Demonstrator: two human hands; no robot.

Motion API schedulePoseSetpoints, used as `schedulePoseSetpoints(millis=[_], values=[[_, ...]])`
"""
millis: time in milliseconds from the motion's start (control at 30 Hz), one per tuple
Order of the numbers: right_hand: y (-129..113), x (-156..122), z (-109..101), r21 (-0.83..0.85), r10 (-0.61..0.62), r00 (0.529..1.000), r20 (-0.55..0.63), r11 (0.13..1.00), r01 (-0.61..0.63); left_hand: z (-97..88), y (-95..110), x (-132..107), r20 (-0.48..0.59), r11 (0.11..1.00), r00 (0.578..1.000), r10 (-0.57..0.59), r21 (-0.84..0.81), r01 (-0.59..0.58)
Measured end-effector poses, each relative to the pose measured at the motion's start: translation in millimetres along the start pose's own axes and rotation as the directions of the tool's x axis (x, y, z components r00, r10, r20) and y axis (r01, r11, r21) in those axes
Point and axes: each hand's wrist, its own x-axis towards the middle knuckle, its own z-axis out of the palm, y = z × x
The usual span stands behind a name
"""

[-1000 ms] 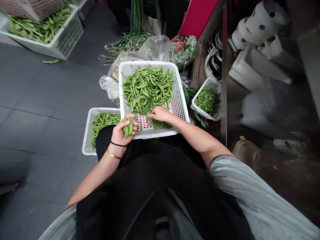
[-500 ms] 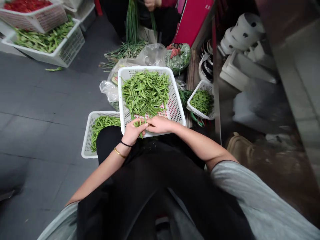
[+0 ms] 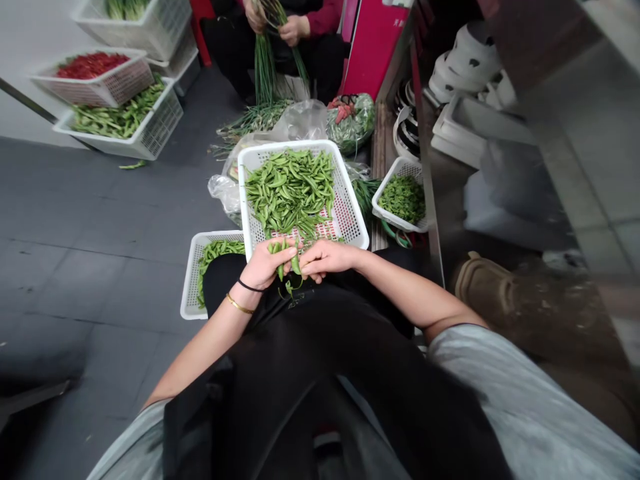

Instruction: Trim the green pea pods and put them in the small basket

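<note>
My left hand [image 3: 265, 263] is closed around several green pea pods [image 3: 273, 248], which stick out past the thumb. My right hand [image 3: 331, 257] is closed in a pinch at the end of a single pea pod [image 3: 296, 264] between the two hands. A thin green strand [image 3: 290, 288] dangles below that pod over the black apron [image 3: 320, 347]. Just beyond the hands, a white perforated basket [image 3: 357, 227] rests at my lap, and a heap of pea pods [image 3: 290, 187] fills much of it.
A second white basket [image 3: 189, 293] of pods stands by my left knee. At right is a small basket [image 3: 419, 223] of leafy greens beside a metal shelf edge [image 3: 431, 240]. Ahead, a person's hands [image 3: 294, 30] hold long green stalks. Stacked vegetable crates [image 3: 167, 120] stand far left.
My hands have drawn slightly toward me, off the basket's near rim. A pod with a hanging strand now shows between them. The view has shifted, showing more of the crates and the other person.
</note>
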Motion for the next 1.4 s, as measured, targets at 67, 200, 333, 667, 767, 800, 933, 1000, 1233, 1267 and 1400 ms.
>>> schedulePoseSetpoints(millis=[67,200,333,667,767,800,933,1000,1233,1267,1400], values=[[2,-2,-4,0.15,0.032,0.999,-0.027,0.988,-0.028,-2.5,2,-1,0.061,0.999,0.998,-0.016,0.039,0.014],[13,-15,-23,0.23,0.074,0.898,-0.433,0.973,0.031,-10.0,3,-2,0.081,0.997,0.994,-0.07,0.039,0.067],[15,-28,-38,-0.1,0.029,0.809,-0.587,0.989,-0.108,-13.6,2,0,0.058,0.994,0.992,-0.113,0.016,0.112],[4,-3,-6,-0.781,-0.158,0.957,-0.243,0.618,-0.096,-13.0,10,5,0.14,0.933,0.989,-0.049,0.36,-0.005],[13,3,-2,-0.583,-0.195,0.948,-0.252,0.812,0.013,-11.4,18,0,0.242,0.835,0.97,0.017,0.531,-0.148],[16,5,0,-0.455,-0.198,0.935,-0.293,0.889,0.046,-10.3,20,-2,0.255,0.833,0.967,0.024,0.53,-0.16],[29,13,10,0.08,-0.015,0.821,-0.571,0.994,0.074,-10.6,13,0,-0.072,0.965,0.982,0.174,0.211,-0.156],[37,10,7,0.175,0.078,0.78,-0.621,0.984,0.041,-19.7,8,9,-0.337,0.974,0.919,0.205,-0.019,-0.224],[66,-5,-54,-0.41,0.41,0.858,-0.309,0.757,-0.51,-62.8,5,26,-0.366,0.88,0.92,-0.139,-0.471,-0.055],[71,2,-64,-0.502,0.445,0.828,-0.34,0.659,-0.56,-62.6,3,25,-0.329,0.876,0.932,-0.152,-0.482,-0.027],[101,53,-91,-0.53,0.446,0.665,-0.599,0.402,-0.747,-51.2,-8,23,-0.139,0.866,0.974,-0.18,-0.492,0.09]])
